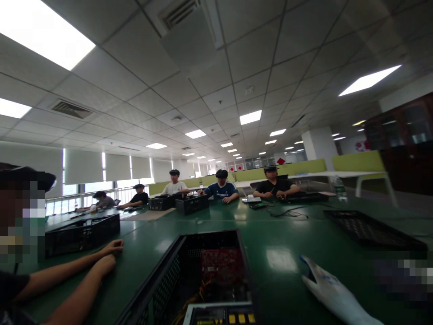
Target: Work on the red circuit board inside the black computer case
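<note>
Fingers (306,262) of the right hand (329,289), in a white glove, lay stretched out and released, holding nothing, flat on the green desk (280,234). The left hand was out of view. Just left of the glove stood a black crate (169,275), nearest the viewer, with a red board (221,266) inside and yellow wires beneath it. Farther left, a co-worker's bare forearms rested on the desk, hands (110,255) together, near a second crate (81,232). To the right, well apart from the glove, lay a flat black tray (368,228). Across the desk sat several people with more crates (191,204), loose cables (287,211) and a bottle (339,187).
</note>
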The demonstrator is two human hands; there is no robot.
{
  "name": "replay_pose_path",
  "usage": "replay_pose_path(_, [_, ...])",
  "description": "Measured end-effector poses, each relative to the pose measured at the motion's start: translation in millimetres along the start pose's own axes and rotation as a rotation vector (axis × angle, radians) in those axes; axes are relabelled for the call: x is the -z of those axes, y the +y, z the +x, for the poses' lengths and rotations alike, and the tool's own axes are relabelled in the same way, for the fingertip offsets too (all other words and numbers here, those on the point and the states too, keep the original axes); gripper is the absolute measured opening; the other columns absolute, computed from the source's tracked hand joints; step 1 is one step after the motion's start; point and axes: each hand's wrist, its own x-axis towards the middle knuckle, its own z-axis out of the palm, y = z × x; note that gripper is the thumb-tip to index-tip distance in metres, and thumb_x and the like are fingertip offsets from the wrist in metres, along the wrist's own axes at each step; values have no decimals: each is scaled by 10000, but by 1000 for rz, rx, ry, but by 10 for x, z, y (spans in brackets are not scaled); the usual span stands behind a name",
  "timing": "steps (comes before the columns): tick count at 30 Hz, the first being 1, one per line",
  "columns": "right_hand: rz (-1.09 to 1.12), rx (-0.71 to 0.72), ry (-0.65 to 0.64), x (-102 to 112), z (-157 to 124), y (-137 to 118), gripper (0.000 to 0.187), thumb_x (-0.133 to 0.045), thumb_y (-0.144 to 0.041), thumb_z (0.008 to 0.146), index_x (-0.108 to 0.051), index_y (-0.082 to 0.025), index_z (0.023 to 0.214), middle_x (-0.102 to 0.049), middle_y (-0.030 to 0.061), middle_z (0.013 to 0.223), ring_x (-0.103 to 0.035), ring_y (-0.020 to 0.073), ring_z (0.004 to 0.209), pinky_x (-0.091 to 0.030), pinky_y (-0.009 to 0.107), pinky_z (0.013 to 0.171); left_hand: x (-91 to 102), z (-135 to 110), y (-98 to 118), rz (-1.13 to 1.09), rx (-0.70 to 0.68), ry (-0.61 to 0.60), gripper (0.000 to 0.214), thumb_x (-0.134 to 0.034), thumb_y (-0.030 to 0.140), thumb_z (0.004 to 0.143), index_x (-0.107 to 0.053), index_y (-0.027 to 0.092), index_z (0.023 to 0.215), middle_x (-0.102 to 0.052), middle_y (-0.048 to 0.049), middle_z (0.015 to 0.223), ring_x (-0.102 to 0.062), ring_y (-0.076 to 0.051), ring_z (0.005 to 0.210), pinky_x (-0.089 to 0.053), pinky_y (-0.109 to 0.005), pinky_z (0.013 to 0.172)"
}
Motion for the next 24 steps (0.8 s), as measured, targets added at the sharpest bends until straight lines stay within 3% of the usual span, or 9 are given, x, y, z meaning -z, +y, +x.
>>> replay_pose_path(2, [-26, 32, -20, -11, -9, -11, 409, -505, -297, 779, -756, -183, 1081, -514, 138, 1482, -494, 422, 1330, -428, 592, 1112, 226, 109, -190, -29, 39, 44, 446, -420, 664, 927, -691, 311, 939, -695, -31, 767, -707, -276, 758, -555, -380, 657])
replay_pose_path(5, [-126, 73, -60, -7, -43, -51, 456, -514, -167, 766, -748, -206, 1157, -488, 99, 1506, -438, 413, 1368, -404, 613, 1128, 449, 324, -373, -63, 80, 91, 697, -99, 598, 1005, -667, 229, 841, -606, -4, 685, -696, -243, 780, -542, -397, 735])
replay_pose_path(7, [-157, 106, -77, 7, -63, -87, 490, -524, -106, 748, -747, -237, 1165, -476, 67, 1519, -436, 411, 1369, -417, 620, 1117, 486, 403, -322, -90, 59, 66, 826, 75, 513, 993, -657, 209, 760, -549, 5, 630, -687, -243, 753, -530, -408, 741])
replay_pose_path(8, [-153, 116, -79, 13, -67, -105, 490, -527, -92, 751, -748, -248, 1159, -474, 58, 1522, -445, 410, 1364, -426, 617, 1111, 477, 420, -244, -107, 25, 28, 821, 60, 515, 993, -664, 214, 750, -553, 4, 630, -682, -244, 740, -529, -401, 734])
replay_pose_path(10, [-149, 138, -69, 17, -56, -132, 491, -530, -86, 762, -742, -256, 1171, -464, 57, 1531, -443, 404, 1369, -430, 600, 1112, 428, 451, -26, -149, -69, -63, 660, -146, 550, 1013, -697, 239, 825, -630, 3, 721, -678, -233, 765, -531, -374, 755])
replay_pose_path(13, [-181, 131, -71, -3, -6, -132, 530, -565, -90, 730, -722, -248, 1211, -460, 87, 1532, -436, 403, 1379, -440, 579, 1109, 307, 622, 271, -154, -272, -206, 270, -478, 385, 964, -693, 294, 1099, -710, -18, 1037, -679, -231, 952, -523, -353, 881])
replay_pose_path(17, [-217, 102, -59, -56, 27, -71, 591, -600, -88, 652, -728, -265, 1201, -469, 84, 1523, -468, 435, 1351, -443, 605, 1098, 35, 1030, 442, -101, -486, -424, 432, -701, 319, 813, -673, 289, 1243, -702, -113, 1179, -657, -329, 1113, -543, -450, 940])
replay_pose_path(21, [-205, 95, 4, -120, 19, -67, 515, -537, -167, 740, -718, -269, 1211, -458, 66, 1529, -413, 430, 1390, -341, 639, 1159, -282, 1208, 565, -66, -409, -583, 527, -810, 435, 705, -721, 296, 1206, -742, -161, 1081, -696, -431, 999, -562, -594, 852])
replay_pose_path(24, [-104, 56, -37, -138, 43, -159, 455, -474, -290, 850, -677, -237, 1254, -605, 117, 1394, -554, 377, 1292, -451, 566, 1107, -419, 1190, 615, -132, -437, -638, 720, -884, 362, 608, -674, 342, 1296, -731, -137, 1160, -712, -420, 977, -570, -559, 844])
